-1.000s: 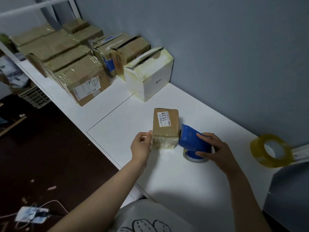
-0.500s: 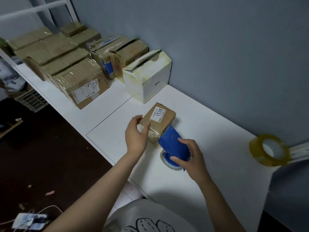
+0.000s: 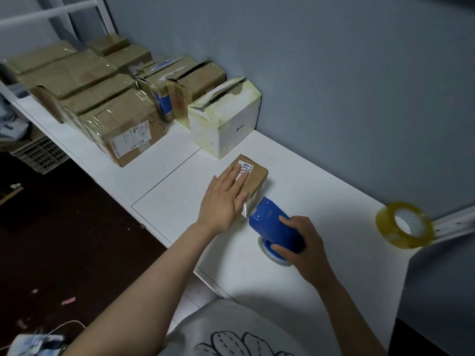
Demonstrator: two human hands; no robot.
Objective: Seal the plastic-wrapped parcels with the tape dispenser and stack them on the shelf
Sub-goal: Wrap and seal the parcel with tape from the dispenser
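Observation:
A small brown parcel (image 3: 255, 177) with a white label reading 1539 lies on the white table (image 3: 321, 196), wrapped in clear film. My left hand (image 3: 222, 199) lies flat on its top with straight fingers, covering part of the label. My right hand (image 3: 304, 246) grips the blue tape dispenser (image 3: 273, 227), whose front end sits against the parcel's near end. A roll of clear tape shows under the dispenser.
Several taped brown boxes (image 3: 102, 98) and a white box (image 3: 226, 119) stand in rows on the white shelf (image 3: 144, 163) at the left. A spare yellowish tape roll (image 3: 404, 226) sits at the table's right. A dark floor with litter and a crate lies to the left.
My left hand went from holding the parcel's side to lying flat on its top. The parcel turned and moved a little away. The dispenser swung round to the parcel's near end.

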